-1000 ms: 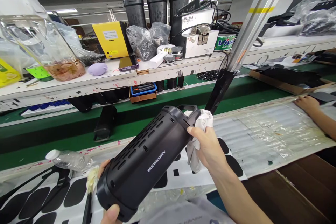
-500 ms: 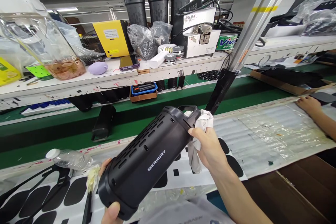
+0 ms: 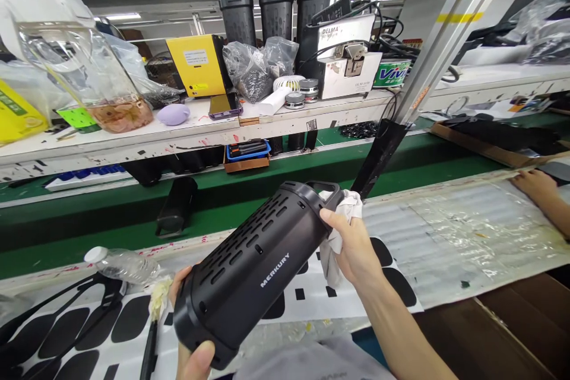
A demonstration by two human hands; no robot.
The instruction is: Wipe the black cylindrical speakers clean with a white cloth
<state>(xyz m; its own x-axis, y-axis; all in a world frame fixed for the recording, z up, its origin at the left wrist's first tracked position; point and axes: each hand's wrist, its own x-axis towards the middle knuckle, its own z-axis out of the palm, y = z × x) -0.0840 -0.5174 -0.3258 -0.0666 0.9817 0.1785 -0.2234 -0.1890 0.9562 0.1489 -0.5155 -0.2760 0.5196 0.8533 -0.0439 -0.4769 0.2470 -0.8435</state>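
Observation:
A black, rounded casing (image 3: 249, 273) with oblong slots, a carry handle and white "MERKURY" lettering is held tilted before me, handle end up and to the right. My left hand (image 3: 198, 359) is closed around its lower end, thumb on the near rim and fingers partly hidden behind. At the upper end, my right hand (image 3: 350, 240) grips the casing near the handle, thumb on its edge. A crumpled white cloth (image 3: 330, 258) is bunched in that hand, against the casing. Beneath lies a white sheet (image 3: 318, 306) with black rounded patches.
A clear bottle (image 3: 129, 266) and a black-handled brush (image 3: 154, 320) lie left. Another black casing (image 3: 176, 206) lies on the green belt (image 3: 240, 208). The shelf (image 3: 191, 136) holds a yellow box (image 3: 196, 65) and a large jar (image 3: 66, 65). A co-worker's hand (image 3: 537, 184) rests at right.
The view has shifted slightly, so things appear a little further right. The casing has turned slightly, showing more of its slotted side. Both hands keep their hold.

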